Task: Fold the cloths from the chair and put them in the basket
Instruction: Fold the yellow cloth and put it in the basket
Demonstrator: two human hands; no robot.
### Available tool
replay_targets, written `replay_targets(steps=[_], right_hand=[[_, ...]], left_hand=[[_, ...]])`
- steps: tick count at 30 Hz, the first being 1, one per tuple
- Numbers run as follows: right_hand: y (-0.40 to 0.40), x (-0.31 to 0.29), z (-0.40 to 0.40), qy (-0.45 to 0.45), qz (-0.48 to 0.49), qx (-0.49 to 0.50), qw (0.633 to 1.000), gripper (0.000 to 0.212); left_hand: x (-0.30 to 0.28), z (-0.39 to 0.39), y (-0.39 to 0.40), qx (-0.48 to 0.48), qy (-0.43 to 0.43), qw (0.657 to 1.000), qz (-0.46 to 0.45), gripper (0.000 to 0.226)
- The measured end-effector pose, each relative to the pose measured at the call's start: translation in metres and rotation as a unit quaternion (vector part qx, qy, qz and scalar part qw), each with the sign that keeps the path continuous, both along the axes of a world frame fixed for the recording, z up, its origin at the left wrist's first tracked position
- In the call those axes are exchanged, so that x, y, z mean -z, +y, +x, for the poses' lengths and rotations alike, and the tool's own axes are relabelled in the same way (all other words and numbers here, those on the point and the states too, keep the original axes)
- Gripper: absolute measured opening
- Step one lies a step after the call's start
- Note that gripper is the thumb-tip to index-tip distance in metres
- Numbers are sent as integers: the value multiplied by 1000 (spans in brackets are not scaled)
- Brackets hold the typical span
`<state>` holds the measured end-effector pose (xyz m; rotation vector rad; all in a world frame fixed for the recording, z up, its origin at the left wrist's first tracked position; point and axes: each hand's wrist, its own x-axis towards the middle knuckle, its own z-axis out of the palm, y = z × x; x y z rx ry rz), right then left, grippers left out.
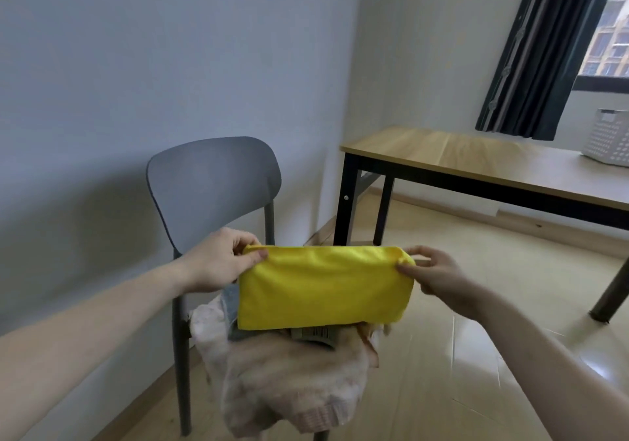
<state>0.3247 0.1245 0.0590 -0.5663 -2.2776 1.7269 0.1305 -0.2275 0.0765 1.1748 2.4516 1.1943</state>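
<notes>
**Yellow cloth being held folded above the chair pile**

A yellow cloth (325, 285) is being held in the air just above the chair (212, 182), stretched flat between both hands. Its upper left corner is being pinched by the left hand (218, 263), thumb on the near face and fingers curled behind. Its upper right corner is being pinched the same way by the right hand (437, 275). The top edge is being kept taut, and the lower edge is hanging free, which suggests one fold is already made.

The cloth is judged to be light, soft and limp. It is likely to sag wherever it is not being supported, so the corners and the folded edge are being treated as the best places to take hold. Little slip is expected from its matte surface.

Beneath it, a pile of pale pink cloths (292, 382) is lying on the seat, with grey fabric and a printed label partly being covered by the yellow one. How many cloths are lying there cannot be told, and the seat itself is being hidden.

Further off, a wooden table (476, 158) is standing by the curtained window. At its far right a white basket (607, 137) is being cut off by the frame edge, so its contents cannot be made out.
</notes>
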Motion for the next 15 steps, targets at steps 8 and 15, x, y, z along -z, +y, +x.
replay_targets(steps=[8,15], right_hand=[[12,8,-103,20,135,114,984,27],[22,52,-143,-62,218,137,964,36]], left_hand=[[36,-88,50,-155,-1,988,12,46],[77,-113,66,-200,-13,972,-121,47]])
